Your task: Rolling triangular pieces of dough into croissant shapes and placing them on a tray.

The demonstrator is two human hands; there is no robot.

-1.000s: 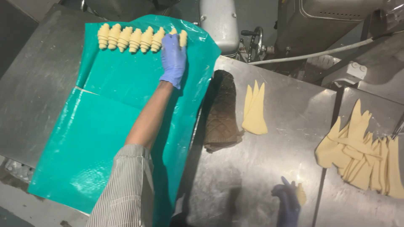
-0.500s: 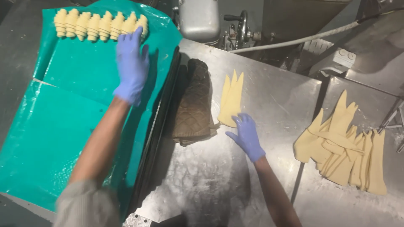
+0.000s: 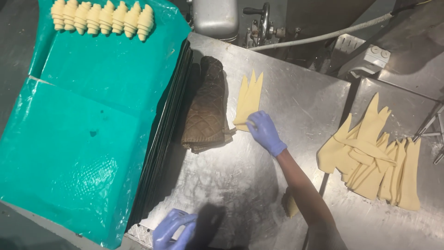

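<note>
My right hand [image 3: 263,132], in a blue glove, rests on the near end of a small stack of raw dough triangles [image 3: 249,95] on the steel table [image 3: 286,97]. Its fingers curl over the stack's edge. My left hand [image 3: 173,229], also gloved, hovers low at the table's near edge with fingers apart and nothing in it. A row of several rolled raw croissants [image 3: 101,18] lies at the far end of a teal plastic sheet [image 3: 83,125] covering the trays on the left.
A brown quilted oven mitt [image 3: 206,106] lies between the tray stack [image 3: 162,139] and the dough. A larger heap of dough triangles [image 3: 374,157] sits on the right. A machine with a handwheel [image 3: 259,23] and a hose [image 3: 333,32] stand behind.
My left hand drew back from the croissant row to the table's near edge. My right hand moved forward onto the stack of dough triangles. The view shifted slightly.
</note>
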